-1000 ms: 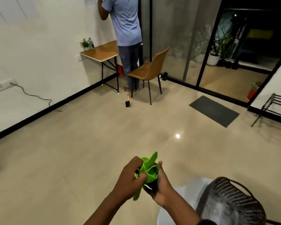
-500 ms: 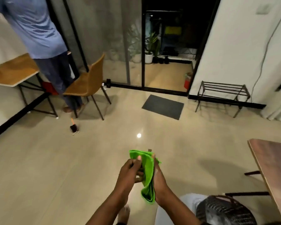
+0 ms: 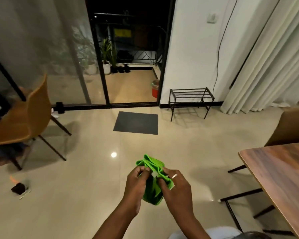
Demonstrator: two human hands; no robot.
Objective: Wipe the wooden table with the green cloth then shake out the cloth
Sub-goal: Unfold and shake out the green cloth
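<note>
A bright green cloth point(image 3: 153, 180), bunched and folded, hangs in the air between both my hands over the tiled floor. My left hand point(image 3: 136, 185) pinches its left side and my right hand point(image 3: 175, 188), with a ring on one finger, grips its right side. The wooden table point(image 3: 281, 173) with dark metal legs stands at the right edge of the view, its near corner about an arm's length to the right of the cloth. The table's top continues out of frame.
A tan chair point(image 3: 24, 118) stands at the left, another chair back point(image 3: 293, 126) behind the table. A dark doormat point(image 3: 136, 122) lies before the open glass door, a black metal rack point(image 3: 190, 99) by the wall. A small dark object point(image 3: 18, 188) lies on the floor at left.
The view has swung to the right, bringing more of the wooden table into sight and pushing the standing person out of frame. Both hands keep hold of the cloth and have refolded it.
</note>
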